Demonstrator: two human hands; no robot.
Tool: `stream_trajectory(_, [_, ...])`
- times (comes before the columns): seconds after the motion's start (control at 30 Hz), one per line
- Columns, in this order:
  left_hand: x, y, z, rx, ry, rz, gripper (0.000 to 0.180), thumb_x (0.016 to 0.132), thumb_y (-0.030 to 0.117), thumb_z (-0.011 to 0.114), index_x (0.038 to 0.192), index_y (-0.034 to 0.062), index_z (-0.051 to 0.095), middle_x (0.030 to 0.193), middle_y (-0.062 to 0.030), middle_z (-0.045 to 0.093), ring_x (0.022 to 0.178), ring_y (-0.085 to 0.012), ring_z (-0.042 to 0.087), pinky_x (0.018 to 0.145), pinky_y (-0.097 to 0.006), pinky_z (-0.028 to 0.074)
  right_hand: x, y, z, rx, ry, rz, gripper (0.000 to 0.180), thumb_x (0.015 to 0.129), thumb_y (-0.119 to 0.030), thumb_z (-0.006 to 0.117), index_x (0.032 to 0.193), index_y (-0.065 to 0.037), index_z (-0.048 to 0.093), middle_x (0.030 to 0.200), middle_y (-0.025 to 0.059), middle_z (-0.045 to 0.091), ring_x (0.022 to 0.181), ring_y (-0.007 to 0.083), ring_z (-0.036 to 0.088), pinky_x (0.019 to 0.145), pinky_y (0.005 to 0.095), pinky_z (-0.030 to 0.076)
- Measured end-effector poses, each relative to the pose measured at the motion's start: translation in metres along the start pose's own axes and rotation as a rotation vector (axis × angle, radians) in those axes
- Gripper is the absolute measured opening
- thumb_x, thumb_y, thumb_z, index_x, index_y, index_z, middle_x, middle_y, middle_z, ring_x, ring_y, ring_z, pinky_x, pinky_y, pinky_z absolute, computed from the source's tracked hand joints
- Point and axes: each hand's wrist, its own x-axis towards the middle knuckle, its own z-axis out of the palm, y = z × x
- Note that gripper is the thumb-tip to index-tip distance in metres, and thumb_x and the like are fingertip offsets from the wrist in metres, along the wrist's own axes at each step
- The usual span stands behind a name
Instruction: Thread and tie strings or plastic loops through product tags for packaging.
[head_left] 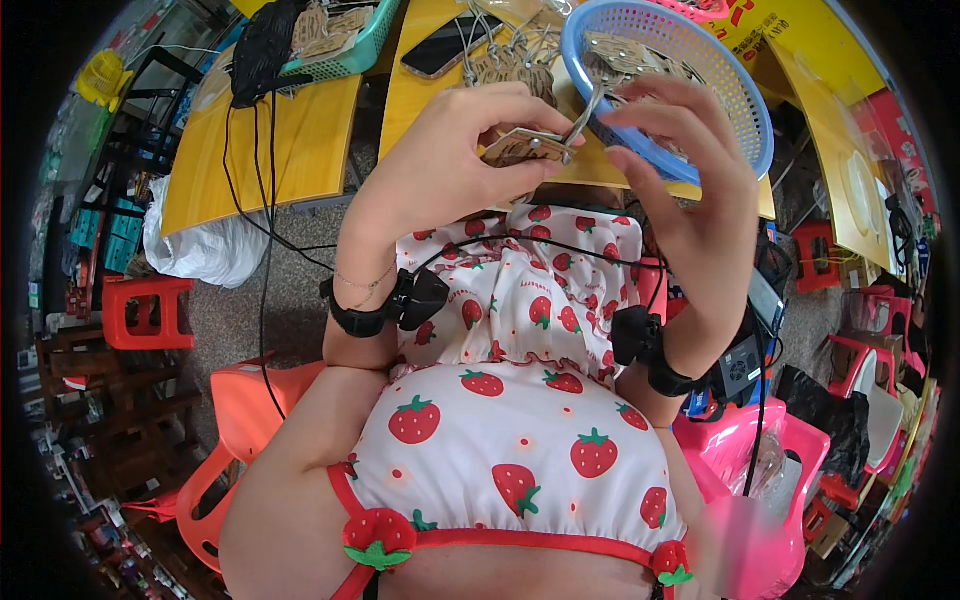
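Observation:
My left hand (450,150) is closed on a small stack of brown card hang tags (525,148), pinched between thumb and fingers above the table edge. Grey string loops (587,118) rise from the tags toward my right hand (705,180). That hand is open, its thumb and fingers curved and apart, in front of the blue plastic basket (665,165). Whether its fingertips touch the strings I cannot tell. More brown tags (620,52) with strings lie in the basket. Another bunch of strung tags (510,72) rests on the table just beyond my left hand.
A phone (450,45) lies on the yellow table (405,110). On the left table, a green basket (350,62) of tags stands beside a black bag (265,50). Black cables (268,190) hang near my left arm. Red stools (148,312) and a pink chair (790,440) stand around.

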Motion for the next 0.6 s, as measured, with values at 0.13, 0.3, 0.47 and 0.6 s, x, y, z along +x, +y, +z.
stream_trajectory(0.13, [-0.0016, -0.0026, -0.0027, 0.044, -0.054, 0.039, 0.031, 0.075, 0.009, 0.071, 0.104, 0.0002, 0.062, 0.089, -0.0040, 0.060, 0.082, -0.0103, 0.056, 0.075, -0.024, 0.044, 0.0069, 0.0057, 0.0085, -0.399, -0.054, -0.368, 0.031, 0.074, 0.006, 0.062, 0.104, 0.000, 0.063, 0.105, 0.0101, 0.062, 0.087, 0.0267, 0.062, 0.078, 0.0321, 0.048])
stream_trajectory(0.3, [-0.0037, -0.0013, -0.0064, -0.228, -0.111, -0.089, 0.031, 0.078, 0.007, 0.071, 0.106, -0.0009, 0.061, 0.096, -0.0025, 0.061, 0.088, -0.0080, 0.056, 0.080, -0.024, 0.045, 0.0026, 0.0039, 0.0062, -0.092, 0.027, -0.185, 0.013, 0.072, 0.003, 0.066, 0.084, -0.001, 0.068, 0.083, 0.0081, 0.064, 0.074, 0.0222, 0.063, 0.066, 0.0280, 0.049])
stream_trajectory(0.47, [-0.0027, -0.0015, -0.0032, -0.265, -0.106, -0.152, 0.030, 0.079, 0.006, 0.071, 0.105, -0.0015, 0.061, 0.098, -0.0021, 0.061, 0.087, -0.0070, 0.056, 0.079, -0.023, 0.046, 0.0020, 0.0022, 0.0053, -0.098, 0.066, -0.216, 0.012, 0.073, 0.004, 0.065, 0.083, 0.000, 0.068, 0.082, 0.0087, 0.062, 0.073, 0.0202, 0.063, 0.065, 0.0266, 0.049])
stream_trajectory(0.6, [0.0000, 0.0047, 0.0025, -0.309, -0.079, -0.197, 0.026, 0.078, 0.008, 0.072, 0.101, -0.0010, 0.062, 0.094, -0.0015, 0.062, 0.085, -0.0057, 0.056, 0.077, -0.022, 0.045, 0.0031, -0.0003, 0.0042, -0.102, -0.012, -0.156, 0.013, 0.076, 0.004, 0.063, 0.088, 0.000, 0.065, 0.084, 0.0098, 0.061, 0.075, 0.0217, 0.061, 0.065, 0.0277, 0.048])
